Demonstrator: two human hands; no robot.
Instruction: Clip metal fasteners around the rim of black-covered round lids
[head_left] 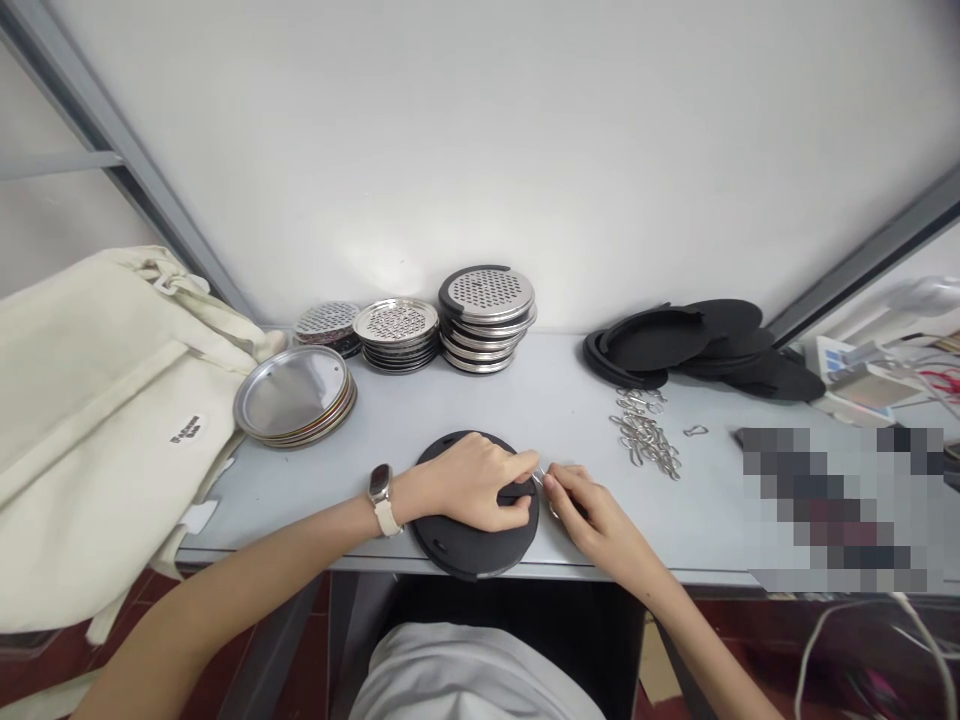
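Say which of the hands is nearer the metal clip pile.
Right: the right hand is left of the clip pile; the left hand is farther left, on the black disc.

Disc (469, 550) on table (559, 405), at front edge; clips (649, 438) right; plate stack (291, 393) left; disc stacks (489, 292) behind.

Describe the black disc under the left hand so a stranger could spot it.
At the front edge of the pale gray table, look for the left hand, with a watch on its wrist. Beneath it is the black disc. Unlike the other black discs, heaped at the back right, it lies singly.
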